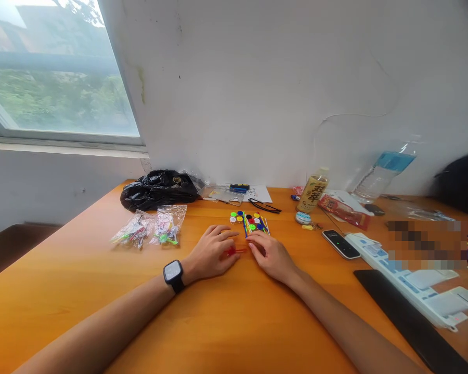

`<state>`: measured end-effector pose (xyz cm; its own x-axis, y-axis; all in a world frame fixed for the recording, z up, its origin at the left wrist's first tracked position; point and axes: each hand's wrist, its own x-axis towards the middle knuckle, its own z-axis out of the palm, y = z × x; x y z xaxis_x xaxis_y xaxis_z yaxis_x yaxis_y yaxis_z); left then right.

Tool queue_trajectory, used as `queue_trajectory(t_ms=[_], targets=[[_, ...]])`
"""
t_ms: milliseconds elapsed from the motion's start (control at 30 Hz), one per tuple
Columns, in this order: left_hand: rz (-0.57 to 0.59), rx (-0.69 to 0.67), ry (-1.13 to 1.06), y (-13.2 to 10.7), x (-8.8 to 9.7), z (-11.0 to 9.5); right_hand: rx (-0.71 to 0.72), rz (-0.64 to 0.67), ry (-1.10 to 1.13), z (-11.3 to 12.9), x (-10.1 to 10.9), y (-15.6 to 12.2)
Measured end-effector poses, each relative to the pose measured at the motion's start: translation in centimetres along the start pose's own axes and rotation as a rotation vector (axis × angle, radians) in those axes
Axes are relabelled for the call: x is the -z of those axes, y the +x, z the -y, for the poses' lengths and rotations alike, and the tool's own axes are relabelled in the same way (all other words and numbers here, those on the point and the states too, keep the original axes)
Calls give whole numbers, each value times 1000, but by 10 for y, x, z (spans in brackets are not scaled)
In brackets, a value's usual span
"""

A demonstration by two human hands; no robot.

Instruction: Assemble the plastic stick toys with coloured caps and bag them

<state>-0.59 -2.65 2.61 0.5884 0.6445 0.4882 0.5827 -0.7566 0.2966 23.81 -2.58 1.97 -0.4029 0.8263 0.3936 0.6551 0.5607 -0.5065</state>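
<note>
My left hand (pixel 214 253), with a dark watch (pixel 173 275) on its wrist, rests low over the table. Its thumb and forefinger curl around a red plastic piece (pixel 231 251), partly hidden by the fingers; a thin red end points right. My right hand (pixel 272 256) is bent just to the right, thumb and fingertips drawn close together; what they hold, if anything, is too small to tell. Beyond the fingertips lie several coloured round plastic pieces (pixel 240 214) and thin coloured sticks (pixel 264 224), the nearest stick ends by the right fingers.
Two clear bags of coloured parts (pixel 167 226) lie left, before a black plastic bag (pixel 159 189). Glasses (pixel 263 206) and paper lie behind. At right stand a drink bottle (pixel 312 191) and a small round tub (pixel 303 218), with a phone-like device (pixel 340 244) and power strip (pixel 398 275).
</note>
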Motion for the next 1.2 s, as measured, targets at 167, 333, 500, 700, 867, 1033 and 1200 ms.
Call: queue_trajectory(t_ms=[167, 333, 500, 700, 867, 1033, 1200], targets=[[-36, 34, 13, 0, -1, 2, 4, 44, -34, 2, 0, -1], [-55, 114, 64, 1, -2, 6, 33, 91, -57, 3, 1, -3], [-55, 216, 130, 1, -5, 15, 32, 89, -122, 4, 1, -4], [-46, 46, 69, 1, -2, 9, -26, 17, -241, 6, 5, -3], [159, -200, -73, 1, -4, -6, -95, 62, -270, 10, 5, -4], [151, -221, -137, 1, -6, -7, -123, 107, -293, 15, 2, -6], [181, -215, -94, -1, -6, -1, -138, 96, -307, 16, -1, -6]])
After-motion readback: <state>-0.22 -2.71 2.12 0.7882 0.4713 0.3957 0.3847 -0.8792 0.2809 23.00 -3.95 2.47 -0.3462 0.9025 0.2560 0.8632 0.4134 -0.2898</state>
